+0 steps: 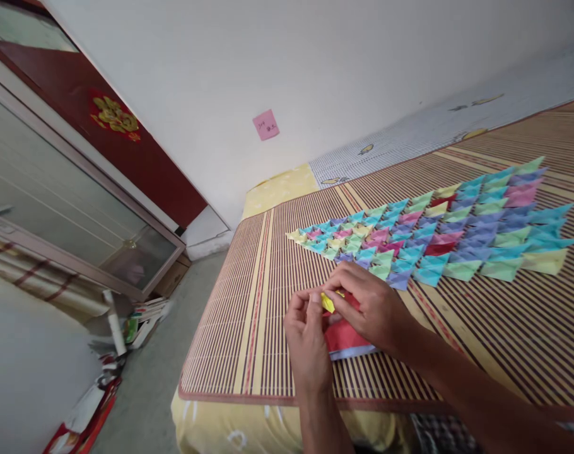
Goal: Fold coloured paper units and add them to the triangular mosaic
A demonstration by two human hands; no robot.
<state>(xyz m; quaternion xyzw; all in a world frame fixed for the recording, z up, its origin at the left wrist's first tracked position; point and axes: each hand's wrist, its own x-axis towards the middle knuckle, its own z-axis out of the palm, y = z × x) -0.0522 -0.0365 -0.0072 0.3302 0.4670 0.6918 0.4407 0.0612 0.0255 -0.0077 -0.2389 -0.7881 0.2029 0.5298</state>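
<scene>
My left hand and my right hand meet over the near part of a striped bamboo mat. Both pinch a small yellow piece of paper between their fingertips. Right under the hands lies a stack of red paper sheets. Beyond them, rows of several folded paper triangles in blue, green, pink, purple and yellow lie side by side on the mat.
The mat covers a bed with a yellow sheet against a white wall bearing a pink sticky note. A glass-fronted cabinet stands at the left, with books and clutter on the grey floor.
</scene>
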